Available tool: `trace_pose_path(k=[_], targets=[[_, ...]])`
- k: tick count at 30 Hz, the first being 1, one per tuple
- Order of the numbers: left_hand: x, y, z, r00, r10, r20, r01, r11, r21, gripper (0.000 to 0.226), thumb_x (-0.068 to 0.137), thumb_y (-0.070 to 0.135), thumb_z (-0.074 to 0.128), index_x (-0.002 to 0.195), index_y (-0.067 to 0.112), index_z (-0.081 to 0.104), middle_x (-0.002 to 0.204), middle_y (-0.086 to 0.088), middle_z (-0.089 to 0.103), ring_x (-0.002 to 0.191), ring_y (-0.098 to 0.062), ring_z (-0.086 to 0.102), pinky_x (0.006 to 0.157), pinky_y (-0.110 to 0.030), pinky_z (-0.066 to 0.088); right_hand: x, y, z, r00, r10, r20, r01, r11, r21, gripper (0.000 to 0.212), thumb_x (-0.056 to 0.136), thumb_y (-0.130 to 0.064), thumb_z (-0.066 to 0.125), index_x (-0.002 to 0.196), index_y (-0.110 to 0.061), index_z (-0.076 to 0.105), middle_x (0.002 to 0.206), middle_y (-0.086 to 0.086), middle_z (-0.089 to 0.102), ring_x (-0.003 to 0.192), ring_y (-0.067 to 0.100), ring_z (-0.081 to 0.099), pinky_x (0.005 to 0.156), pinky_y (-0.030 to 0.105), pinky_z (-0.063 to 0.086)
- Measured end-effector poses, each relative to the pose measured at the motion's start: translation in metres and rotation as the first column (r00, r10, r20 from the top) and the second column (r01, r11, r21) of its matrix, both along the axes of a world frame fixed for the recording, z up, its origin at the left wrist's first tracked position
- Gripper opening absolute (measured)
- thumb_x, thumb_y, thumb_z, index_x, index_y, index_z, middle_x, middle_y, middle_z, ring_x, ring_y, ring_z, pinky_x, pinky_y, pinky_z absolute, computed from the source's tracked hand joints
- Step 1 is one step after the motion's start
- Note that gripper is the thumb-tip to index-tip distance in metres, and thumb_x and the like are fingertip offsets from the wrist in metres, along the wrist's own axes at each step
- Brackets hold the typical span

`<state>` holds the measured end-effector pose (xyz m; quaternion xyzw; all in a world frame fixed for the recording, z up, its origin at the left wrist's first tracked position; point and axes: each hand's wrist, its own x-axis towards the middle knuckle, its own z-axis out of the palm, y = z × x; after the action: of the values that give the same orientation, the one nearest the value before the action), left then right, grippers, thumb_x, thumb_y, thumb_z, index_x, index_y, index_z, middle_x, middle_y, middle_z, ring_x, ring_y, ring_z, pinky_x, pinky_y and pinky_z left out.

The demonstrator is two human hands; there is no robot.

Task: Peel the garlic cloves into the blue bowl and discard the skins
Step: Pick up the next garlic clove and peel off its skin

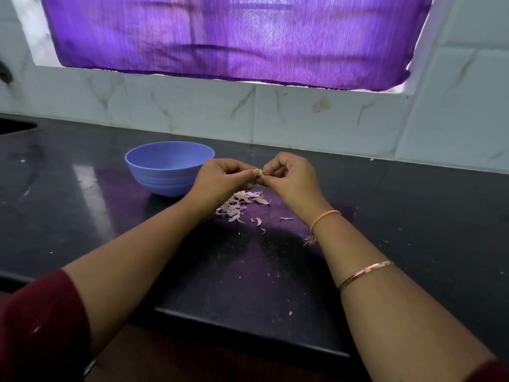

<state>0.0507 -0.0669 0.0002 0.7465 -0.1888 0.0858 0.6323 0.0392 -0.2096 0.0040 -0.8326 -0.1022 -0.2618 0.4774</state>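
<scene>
Black counter (82, 216) at frame center: a garlic clove (259, 172) is pinched between left hand (220, 179) and right hand (292, 177); bowl (165, 172) sits just left, skins (239, 205) piled beneath.

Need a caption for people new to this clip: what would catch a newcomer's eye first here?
The glowing purple curtain across the top of the view dominates. Below it, at centre, the left hand and right hand pinch one garlic clove between them above the black counter. The blue bowl sits just left of the hands, and a pile of pinkish skins lies on the counter beneath them.
</scene>
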Motion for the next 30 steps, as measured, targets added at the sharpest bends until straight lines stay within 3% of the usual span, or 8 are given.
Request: trace_pose_path(k=[5,9,15,19,22,30], targets=[[-0.0003,-0.0009,-0.0006,1.000,0.000,-0.015,0.000,1.000,-0.021,0.006,0.083,0.009,0.066,0.083,0.006,0.071,0.088,-0.023,0.070,0.079,-0.021,0.064,0.076,-0.023,0.055,0.0011,0.0004,-0.0008,1.000,-0.018,0.015,0.018,1.000,-0.019,0.012,0.072,-0.004,0.076,0.073,-0.001,0.064,0.079,0.015,0.067,0.075,0.026,0.065,0.072,0.041,0.057],[-0.0001,-0.0014,-0.0012,1.000,0.004,-0.022,-0.004,1.000,-0.024,0.007,0.084,0.008,0.065,0.083,0.002,0.070,0.088,-0.024,0.069,0.081,-0.024,0.065,0.076,-0.024,0.055,0.0028,0.0004,-0.0018,1.000,-0.014,-0.010,0.013,1.000,-0.012,0.013,0.070,-0.003,0.077,0.072,-0.001,0.064,0.078,0.014,0.068,0.067,0.017,0.062,0.069,0.037,0.057],[0.0000,-0.0014,-0.0014,0.999,0.001,-0.041,-0.003,0.999,-0.049,0.008,0.084,0.008,0.065,0.084,0.001,0.069,0.090,-0.026,0.069,0.086,-0.031,0.066,0.079,-0.027,0.056,0.0044,0.0001,-0.0027,1.000,-0.010,-0.010,0.010,1.000,0.015,0.010,0.072,-0.001,0.075,0.074,0.000,0.065,0.076,0.014,0.068,0.074,0.026,0.067,0.070,0.037,0.057],[-0.0011,-0.0028,-0.0011,0.998,-0.024,-0.063,0.020,0.997,-0.074,0.009,0.085,0.008,0.064,0.085,0.001,0.070,0.091,-0.027,0.068,0.086,-0.030,0.066,0.080,-0.027,0.056,0.0028,-0.0002,-0.0016,0.999,-0.029,0.020,0.030,0.998,-0.063,0.010,0.073,-0.004,0.075,0.072,-0.003,0.065,0.079,0.009,0.066,0.064,0.011,0.057,0.062,0.023,0.052],[-0.0013,-0.0029,-0.0014,0.996,-0.038,-0.078,0.031,0.995,-0.090,0.010,0.085,0.007,0.063,0.087,-0.001,0.069,0.093,-0.027,0.068,0.088,-0.031,0.065,0.083,-0.029,0.055,0.0014,-0.0007,-0.0004,0.998,-0.035,0.050,0.040,0.993,-0.108,0.011,0.072,-0.005,0.076,0.071,-0.003,0.065,0.078,0.004,0.062,0.062,0.005,0.054,0.062,0.022,0.050],[-0.0004,-0.0022,-0.0022,0.996,-0.047,-0.082,0.039,0.994,-0.098,0.015,0.085,0.007,0.064,0.088,-0.007,0.067,0.092,-0.028,0.068,0.085,-0.027,0.065,0.081,-0.027,0.056,0.0010,-0.0001,-0.0001,0.995,-0.051,0.080,0.064,0.983,-0.170,0.009,0.073,-0.001,0.073,0.069,-0.002,0.066,0.082,0.007,0.064,0.070,0.016,0.061,0.066,0.028,0.055]])
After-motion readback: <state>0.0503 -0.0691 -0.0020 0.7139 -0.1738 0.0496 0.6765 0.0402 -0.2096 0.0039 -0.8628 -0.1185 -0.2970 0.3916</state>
